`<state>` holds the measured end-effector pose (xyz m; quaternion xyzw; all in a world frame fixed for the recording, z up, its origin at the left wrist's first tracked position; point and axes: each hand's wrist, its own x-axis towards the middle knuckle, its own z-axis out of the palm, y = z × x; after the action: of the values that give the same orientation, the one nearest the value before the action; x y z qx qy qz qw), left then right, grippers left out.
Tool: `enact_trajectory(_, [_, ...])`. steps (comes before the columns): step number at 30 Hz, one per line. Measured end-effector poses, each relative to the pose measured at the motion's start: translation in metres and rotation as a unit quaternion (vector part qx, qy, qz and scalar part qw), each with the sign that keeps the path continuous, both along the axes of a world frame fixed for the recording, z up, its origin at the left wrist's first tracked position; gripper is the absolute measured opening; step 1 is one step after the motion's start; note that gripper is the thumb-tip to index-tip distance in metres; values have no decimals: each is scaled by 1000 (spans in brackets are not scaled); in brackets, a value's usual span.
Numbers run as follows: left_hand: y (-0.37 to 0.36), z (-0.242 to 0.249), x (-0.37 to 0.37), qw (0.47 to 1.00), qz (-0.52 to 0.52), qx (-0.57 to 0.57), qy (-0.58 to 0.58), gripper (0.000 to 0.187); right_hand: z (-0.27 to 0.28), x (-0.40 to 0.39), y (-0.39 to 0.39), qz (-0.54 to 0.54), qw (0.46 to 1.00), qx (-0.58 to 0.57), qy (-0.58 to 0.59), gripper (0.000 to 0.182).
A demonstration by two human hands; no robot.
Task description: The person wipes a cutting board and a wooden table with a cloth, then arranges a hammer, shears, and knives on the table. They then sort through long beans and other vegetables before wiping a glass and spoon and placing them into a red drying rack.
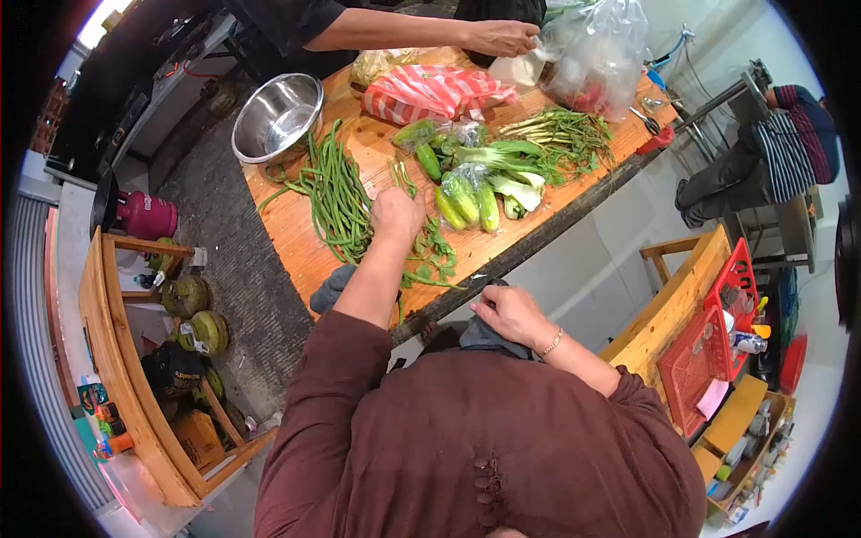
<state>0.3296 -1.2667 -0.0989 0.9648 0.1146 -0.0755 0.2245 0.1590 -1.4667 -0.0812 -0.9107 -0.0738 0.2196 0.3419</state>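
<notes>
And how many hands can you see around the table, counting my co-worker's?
3. Your left hand is over the greens beside the long beans, your right hand just past the table's near edge, and your co-worker's hand at its far side. Another may be hidden.

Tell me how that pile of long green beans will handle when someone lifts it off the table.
The long green beans will probably droop at the ends, being thin, with many already curving. No tie shows around them, so some may slide out of a one-handed grip. The pile seems unlikely to roll as one piece, since the beans lie loosely across one another.
</notes>
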Motion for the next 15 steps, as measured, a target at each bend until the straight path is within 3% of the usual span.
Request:
enact_trajectory(7, [-11,-30,24,997,68,27,-2,23,10,25,-55,-20,999,-18,46,32])
enact_trajectory(11, [-3,-55,28,993,102,5,-58,24,-1,46,-103,-18,999,17,21,32])
enact_trajectory(14, [4,-15,14,927,173,-334,-12,21,15,71,-139,-20,999,26,38,33])
enact_trajectory(15, [13,-21,11,891,199,-403,-62,22,15,81,-150,-25,997,50,46,33])
